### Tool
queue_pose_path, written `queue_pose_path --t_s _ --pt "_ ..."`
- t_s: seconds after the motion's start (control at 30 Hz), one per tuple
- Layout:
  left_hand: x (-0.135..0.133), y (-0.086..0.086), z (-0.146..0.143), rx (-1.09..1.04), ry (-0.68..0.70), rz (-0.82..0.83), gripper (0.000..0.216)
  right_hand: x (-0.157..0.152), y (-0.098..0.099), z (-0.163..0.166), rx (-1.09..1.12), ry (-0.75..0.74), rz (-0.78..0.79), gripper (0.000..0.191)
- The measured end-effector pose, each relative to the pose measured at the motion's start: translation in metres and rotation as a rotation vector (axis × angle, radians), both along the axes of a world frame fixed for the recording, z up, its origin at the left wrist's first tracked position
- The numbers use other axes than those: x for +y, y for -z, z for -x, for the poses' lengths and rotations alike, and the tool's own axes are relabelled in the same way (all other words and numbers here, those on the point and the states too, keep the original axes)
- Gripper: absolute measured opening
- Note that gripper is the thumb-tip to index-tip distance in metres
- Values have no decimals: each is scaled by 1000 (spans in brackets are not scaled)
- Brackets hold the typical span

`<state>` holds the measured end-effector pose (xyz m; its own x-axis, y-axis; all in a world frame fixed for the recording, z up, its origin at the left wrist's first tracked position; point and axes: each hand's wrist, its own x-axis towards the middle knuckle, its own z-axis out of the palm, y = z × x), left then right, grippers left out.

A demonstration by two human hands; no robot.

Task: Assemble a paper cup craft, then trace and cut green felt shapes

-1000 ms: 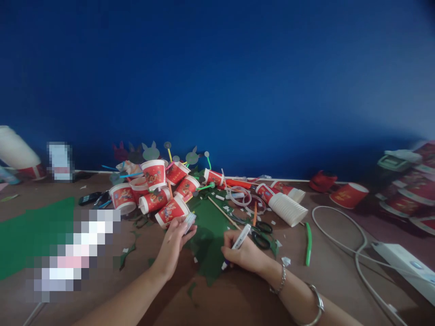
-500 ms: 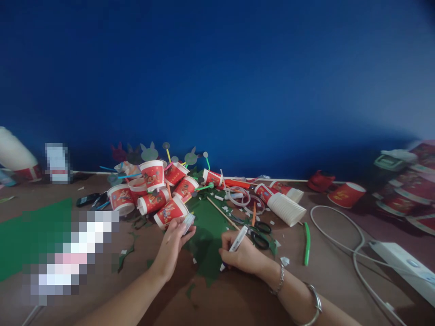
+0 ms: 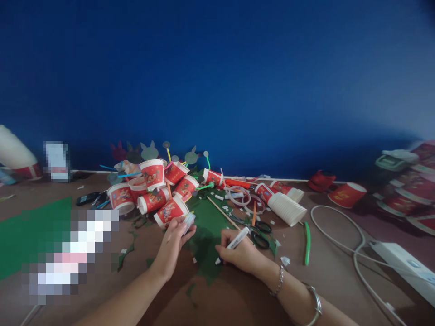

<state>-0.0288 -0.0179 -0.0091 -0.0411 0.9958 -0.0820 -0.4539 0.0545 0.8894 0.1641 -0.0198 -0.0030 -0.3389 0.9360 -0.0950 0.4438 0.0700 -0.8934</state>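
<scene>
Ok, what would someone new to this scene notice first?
The heap of red paper cups with coloured sticks, piled on the brown surface against the deep blue wall, catches the eye first. In front of it, the right hand holds a white marker tip-down on a green sheet, while the left hand grips a small pale object.

A large mosaic patch (image 3: 68, 253) concealed whatever lay on the green sheet (image 3: 20, 235); a smaller patch (image 3: 56, 160) masked another item. The tip of the marker (image 3: 238, 237) was hidden under the right hand (image 3: 238, 256). The pale object (image 3: 189, 222) in the left hand (image 3: 173, 246) was too small to identify.
</scene>
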Motion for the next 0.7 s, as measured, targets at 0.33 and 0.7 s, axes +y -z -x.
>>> queue_pose_path --t_s 0.33,0.7 --pt "-1 -1 0 0 -16 20 31 3 3 2 -93 90 -87 20" --pt "-1 1 1 13 -2 -6 29 4 3 2 -117 130 -137 22"
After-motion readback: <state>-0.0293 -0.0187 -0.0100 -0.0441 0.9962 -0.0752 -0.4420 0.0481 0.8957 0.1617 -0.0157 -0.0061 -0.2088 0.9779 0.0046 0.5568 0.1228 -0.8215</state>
